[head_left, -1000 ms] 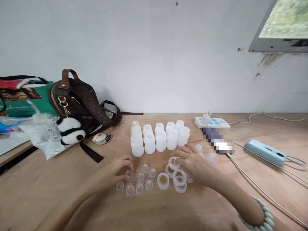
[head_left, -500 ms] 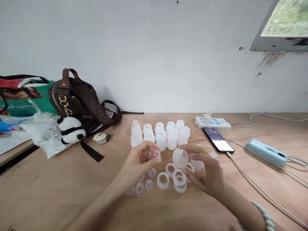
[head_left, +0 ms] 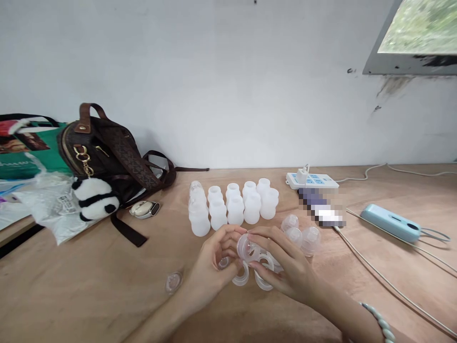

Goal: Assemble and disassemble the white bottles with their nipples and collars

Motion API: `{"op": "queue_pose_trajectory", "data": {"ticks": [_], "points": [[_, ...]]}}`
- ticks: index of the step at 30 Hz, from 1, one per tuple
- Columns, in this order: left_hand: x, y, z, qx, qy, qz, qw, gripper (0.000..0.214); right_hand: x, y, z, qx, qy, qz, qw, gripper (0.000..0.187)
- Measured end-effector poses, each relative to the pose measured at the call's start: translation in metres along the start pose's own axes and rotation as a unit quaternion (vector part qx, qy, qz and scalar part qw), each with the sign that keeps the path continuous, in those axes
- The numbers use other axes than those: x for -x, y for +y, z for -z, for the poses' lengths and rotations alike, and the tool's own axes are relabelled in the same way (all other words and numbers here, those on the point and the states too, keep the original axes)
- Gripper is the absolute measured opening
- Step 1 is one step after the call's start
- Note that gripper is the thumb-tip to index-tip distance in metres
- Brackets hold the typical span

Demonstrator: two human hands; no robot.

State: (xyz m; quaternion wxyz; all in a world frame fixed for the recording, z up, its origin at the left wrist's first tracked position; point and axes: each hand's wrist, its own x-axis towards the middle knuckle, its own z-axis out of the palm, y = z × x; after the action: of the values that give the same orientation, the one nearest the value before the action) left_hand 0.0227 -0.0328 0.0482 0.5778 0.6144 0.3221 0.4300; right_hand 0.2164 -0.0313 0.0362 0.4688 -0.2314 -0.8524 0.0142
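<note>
My left hand (head_left: 210,262) and my right hand (head_left: 282,259) meet in front of me over the wooden table (head_left: 89,295). Together they pinch a clear screw ring (head_left: 247,247) with a small clear nipple pressed into it. Under my hands lie loose clear rings (head_left: 263,285) and small nipples; one nipple (head_left: 173,282) lies apart to the left. Behind stand several white translucent small bottles (head_left: 232,207) in two rows. Three clear dome caps (head_left: 302,232) sit to the right of my right hand.
A brown handbag (head_left: 107,152) with a panda charm (head_left: 93,199) stands at the back left, beside a plastic bag (head_left: 53,207) and a green bag (head_left: 21,147). A power strip (head_left: 314,181), a phone (head_left: 323,209), cables and a light blue device (head_left: 391,222) lie to the right.
My hands came together and lower: the left hand's small nipple now sits against the ring held by the right. The camera shifted a little to the right.
</note>
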Motion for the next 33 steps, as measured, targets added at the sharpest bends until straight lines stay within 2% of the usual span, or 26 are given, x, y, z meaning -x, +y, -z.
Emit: {"op": "queue_pose_trajectory", "data": {"ticks": [3, 8, 12, 17, 20, 24, 27, 30, 33], "points": [[0.003, -0.003, -0.001, 0.006, -0.004, -0.015, 1.0, 0.04, -0.001, 0.001, -0.002, -0.027, 0.012, -0.025, 0.999, 0.031], [0.005, -0.006, -0.003, -0.019, 0.046, -0.013, 0.999, 0.032, -0.003, 0.003, 0.003, -0.029, -0.006, -0.047, 0.998, 0.028], [0.006, -0.003, -0.002, -0.076, 0.059, -0.018, 0.995, 0.03, -0.003, 0.005, 0.008, 0.02, -0.008, -0.077, 0.997, 0.011], [0.01, -0.002, -0.004, -0.188, 0.061, -0.062, 0.978, 0.027, -0.003, 0.003, 0.003, 0.095, -0.065, -0.048, 0.992, 0.021], [0.011, -0.003, -0.004, -0.231, 0.046, -0.092, 0.968, 0.029, -0.001, -0.002, 0.0, 0.061, -0.087, -0.056, 0.993, 0.022], [0.009, 0.0, -0.002, -0.254, 0.034, -0.117, 0.96, 0.029, 0.001, -0.008, 0.002, -0.023, -0.096, -0.122, 0.988, 0.021], [0.008, 0.003, -0.001, -0.22, 0.01, -0.109, 0.969, 0.027, 0.002, -0.01, 0.003, -0.059, -0.097, -0.16, 0.981, 0.022], [0.007, 0.003, -0.002, -0.168, -0.01, -0.073, 0.983, 0.027, 0.002, -0.01, 0.002, -0.067, -0.101, -0.17, 0.978, 0.022], [0.005, 0.003, -0.003, -0.168, 0.007, -0.038, 0.985, 0.025, 0.002, -0.008, 0.002, -0.062, -0.111, -0.174, 0.976, 0.024]]}}
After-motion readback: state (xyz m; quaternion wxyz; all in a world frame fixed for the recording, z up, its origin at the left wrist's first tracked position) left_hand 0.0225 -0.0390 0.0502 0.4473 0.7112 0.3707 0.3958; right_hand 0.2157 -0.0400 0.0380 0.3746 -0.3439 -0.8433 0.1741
